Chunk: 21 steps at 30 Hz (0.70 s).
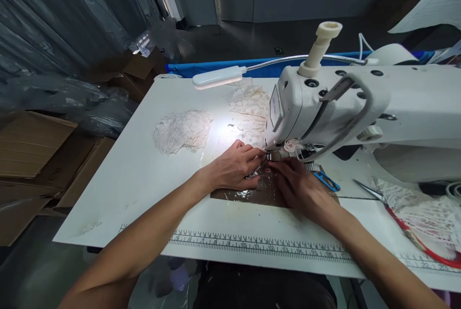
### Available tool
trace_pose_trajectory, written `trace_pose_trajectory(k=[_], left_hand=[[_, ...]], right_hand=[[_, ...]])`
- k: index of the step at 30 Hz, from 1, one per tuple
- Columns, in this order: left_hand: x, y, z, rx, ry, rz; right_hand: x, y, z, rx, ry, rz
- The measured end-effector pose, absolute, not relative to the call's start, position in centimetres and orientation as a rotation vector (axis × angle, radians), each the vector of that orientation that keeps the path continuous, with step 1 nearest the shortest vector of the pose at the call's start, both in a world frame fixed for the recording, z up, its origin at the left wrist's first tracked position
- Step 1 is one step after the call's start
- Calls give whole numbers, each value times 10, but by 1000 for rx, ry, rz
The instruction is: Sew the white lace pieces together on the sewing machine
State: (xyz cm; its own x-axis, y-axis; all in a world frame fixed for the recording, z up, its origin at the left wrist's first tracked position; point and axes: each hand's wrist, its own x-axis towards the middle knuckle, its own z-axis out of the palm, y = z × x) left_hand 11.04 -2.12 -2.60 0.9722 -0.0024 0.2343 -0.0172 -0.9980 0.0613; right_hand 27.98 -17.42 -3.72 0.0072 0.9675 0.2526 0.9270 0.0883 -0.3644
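Observation:
My left hand (239,167) rests just left of the presser foot (272,156) of a white sewing machine (324,102). Its fingers are bent and drawn together at the needle area. From the right, my right hand (297,182) reaches in, fingers closed and index finger pointing at the foot. Whatever small piece the fingertips hold there is too small and covered to name. Beneath both hands lies a dark, shiny plate (248,196). Behind the left hand, cream lace pieces (250,102) are heaped beside the machine head. Another lace bundle (183,131) lies farther left.
Blue-handled snips (326,181) lie right of my right hand. Red-handled scissors (399,225) sit by more lace (421,208) at far right. A lamp (218,77) hangs over the table (144,179). Cardboard boxes (36,146) stand left; a printed ruler (252,246) runs along the front.

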Motion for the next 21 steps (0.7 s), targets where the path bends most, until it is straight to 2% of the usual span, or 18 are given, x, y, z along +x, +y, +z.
trace_pose_trajectory(k=[4, 6, 13, 21], left_hand=[[111, -21, -27, 3082, 8, 384], [111, -21, -28, 3096, 20, 404], [110, -22, -30, 3133, 50, 403], [113, -21, -30, 3034, 145, 418]], right_hand=[[303, -170, -34, -1885, -1661, 476], [311, -166, -33, -1874, -1597, 539], [312, -174, -30, -1883, -1569, 430], [307, -208, -36, -1858, -1606, 160]])
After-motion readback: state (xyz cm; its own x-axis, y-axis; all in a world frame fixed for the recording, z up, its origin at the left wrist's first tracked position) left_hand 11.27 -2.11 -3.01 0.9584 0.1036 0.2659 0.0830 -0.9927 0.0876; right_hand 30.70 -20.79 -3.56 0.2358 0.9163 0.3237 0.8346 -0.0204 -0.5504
